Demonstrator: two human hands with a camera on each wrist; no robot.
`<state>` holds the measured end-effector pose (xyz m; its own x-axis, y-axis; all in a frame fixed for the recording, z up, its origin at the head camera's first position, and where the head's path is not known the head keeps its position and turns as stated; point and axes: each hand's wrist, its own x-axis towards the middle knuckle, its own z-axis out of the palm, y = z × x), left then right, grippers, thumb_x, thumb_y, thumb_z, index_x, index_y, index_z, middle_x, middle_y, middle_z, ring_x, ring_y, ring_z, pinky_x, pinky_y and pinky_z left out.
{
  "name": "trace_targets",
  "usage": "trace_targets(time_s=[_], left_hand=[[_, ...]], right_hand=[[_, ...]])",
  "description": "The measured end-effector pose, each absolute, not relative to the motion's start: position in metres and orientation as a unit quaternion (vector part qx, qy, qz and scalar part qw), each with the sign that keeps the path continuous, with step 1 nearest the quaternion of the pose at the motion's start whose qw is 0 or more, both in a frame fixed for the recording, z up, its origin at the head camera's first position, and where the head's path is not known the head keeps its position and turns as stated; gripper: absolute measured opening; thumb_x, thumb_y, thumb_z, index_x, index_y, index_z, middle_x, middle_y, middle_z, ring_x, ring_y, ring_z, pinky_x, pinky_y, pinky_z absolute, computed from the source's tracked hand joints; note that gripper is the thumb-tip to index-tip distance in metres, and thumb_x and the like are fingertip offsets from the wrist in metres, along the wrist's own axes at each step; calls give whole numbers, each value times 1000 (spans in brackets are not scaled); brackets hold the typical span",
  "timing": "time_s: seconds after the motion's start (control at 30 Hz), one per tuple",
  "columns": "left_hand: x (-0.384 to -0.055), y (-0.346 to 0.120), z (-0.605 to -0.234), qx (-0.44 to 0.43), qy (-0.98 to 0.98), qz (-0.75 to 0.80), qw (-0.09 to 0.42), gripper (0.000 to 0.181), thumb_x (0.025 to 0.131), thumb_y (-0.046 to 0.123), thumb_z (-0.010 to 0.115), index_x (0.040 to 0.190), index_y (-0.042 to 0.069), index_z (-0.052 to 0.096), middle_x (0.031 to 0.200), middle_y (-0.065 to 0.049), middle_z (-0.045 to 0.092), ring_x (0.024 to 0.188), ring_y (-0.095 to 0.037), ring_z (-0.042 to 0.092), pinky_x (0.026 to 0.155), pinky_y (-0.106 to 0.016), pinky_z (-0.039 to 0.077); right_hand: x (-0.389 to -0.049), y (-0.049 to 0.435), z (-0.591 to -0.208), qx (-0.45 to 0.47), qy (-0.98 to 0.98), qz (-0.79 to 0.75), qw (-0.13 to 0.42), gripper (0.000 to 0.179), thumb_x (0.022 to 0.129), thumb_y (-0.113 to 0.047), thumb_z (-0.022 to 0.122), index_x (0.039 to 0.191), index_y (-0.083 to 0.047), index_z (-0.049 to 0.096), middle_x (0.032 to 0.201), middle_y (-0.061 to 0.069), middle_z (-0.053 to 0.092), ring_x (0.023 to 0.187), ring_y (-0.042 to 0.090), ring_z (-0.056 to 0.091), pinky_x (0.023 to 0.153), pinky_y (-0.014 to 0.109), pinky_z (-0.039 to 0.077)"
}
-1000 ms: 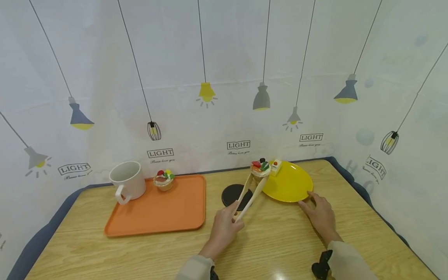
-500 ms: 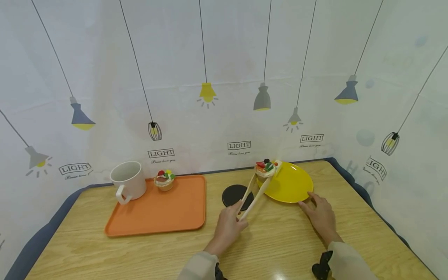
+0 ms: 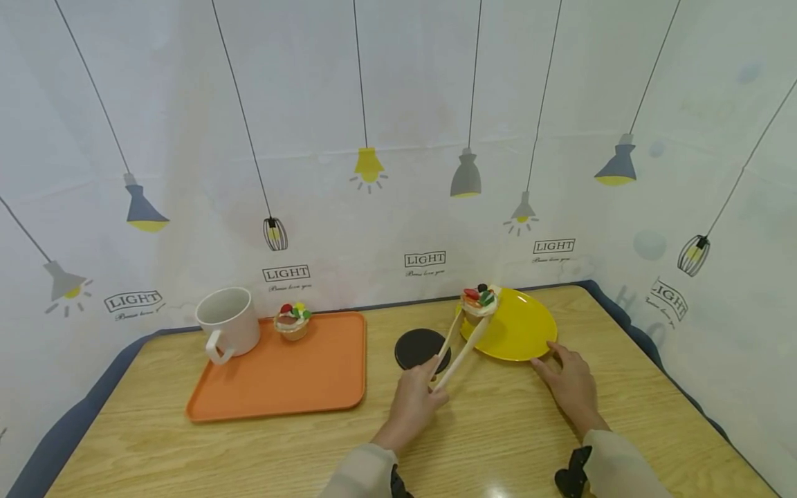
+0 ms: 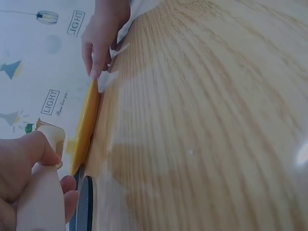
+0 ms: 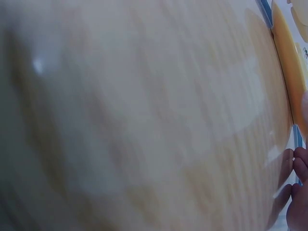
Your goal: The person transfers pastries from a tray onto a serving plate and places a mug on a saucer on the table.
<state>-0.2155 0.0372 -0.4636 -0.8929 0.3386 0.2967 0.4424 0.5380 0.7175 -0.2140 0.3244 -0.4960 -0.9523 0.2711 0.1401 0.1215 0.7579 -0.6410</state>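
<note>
My left hand (image 3: 416, 401) grips wooden tongs (image 3: 462, 356), which slant away toward the back right. A small fruit tart (image 3: 479, 302), topped with cream, red and green pieces and a dark berry, is held between the tong tips. In the head view the tart overlaps the left side of the yellow plate (image 3: 519, 328) and mostly covers a small cake piece there. My right hand (image 3: 569, 387) holds the plate's near right rim with thumb and finger. The left wrist view shows the tongs (image 4: 42, 199) close up and the right hand (image 4: 103, 41) at the plate's edge.
An orange tray (image 3: 292, 380) lies on the left of the wooden table (image 3: 498, 436). On it are a white mug (image 3: 227, 321) at the back left corner and another tart (image 3: 292, 321). A black round coaster (image 3: 418, 349) lies between tray and plate. A printed curtain (image 3: 398, 207) rises behind.
The left hand, tongs and tart have moved a little to the right, further over the plate, hiding more of the cake piece. The right hand has stayed at the rim.
</note>
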Motion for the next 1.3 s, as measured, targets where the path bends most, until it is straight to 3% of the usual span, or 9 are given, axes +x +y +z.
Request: trace_targets(time_s=[0.33, 0.6, 0.83, 1.3], left_hand=[[-217, 42, -467, -231, -871, -429, 60, 59, 72, -4, 61, 130, -6, 50, 94, -20, 64, 55, -4, 52, 44, -16, 40], [-218, 49, -466, -240, -874, -420, 50, 57, 75, -3, 63, 130, -4, 50, 95, -20, 64, 51, -5, 45, 42, -17, 37], [-221, 55, -464, -238, -879, -412, 41, 57, 74, -3, 63, 129, -6, 50, 95, -20, 64, 63, -8, 52, 49, -17, 41], [-229, 64, -466, -237, -882, -405, 35, 58, 72, -2, 64, 129, -2, 53, 93, -18, 65, 67, -13, 56, 52, -20, 43]], right_hand=[[-216, 327, -496, -110, -932, 332, 98, 75, 89, -49, 53, 139, 3, 35, 133, 30, 38, 121, 47, 33, 98, 60, 25], [-216, 327, -496, -117, -931, 332, 93, 73, 90, -48, 53, 139, 3, 35, 133, 29, 39, 122, 46, 34, 99, 59, 25], [-214, 326, -493, -112, -930, 337, 95, 72, 91, -46, 53, 139, 4, 35, 134, 29, 38, 122, 46, 33, 99, 60, 24], [-215, 326, -495, -112, -931, 333, 98, 73, 90, -47, 53, 139, 4, 36, 131, 30, 41, 119, 46, 35, 97, 59, 26]])
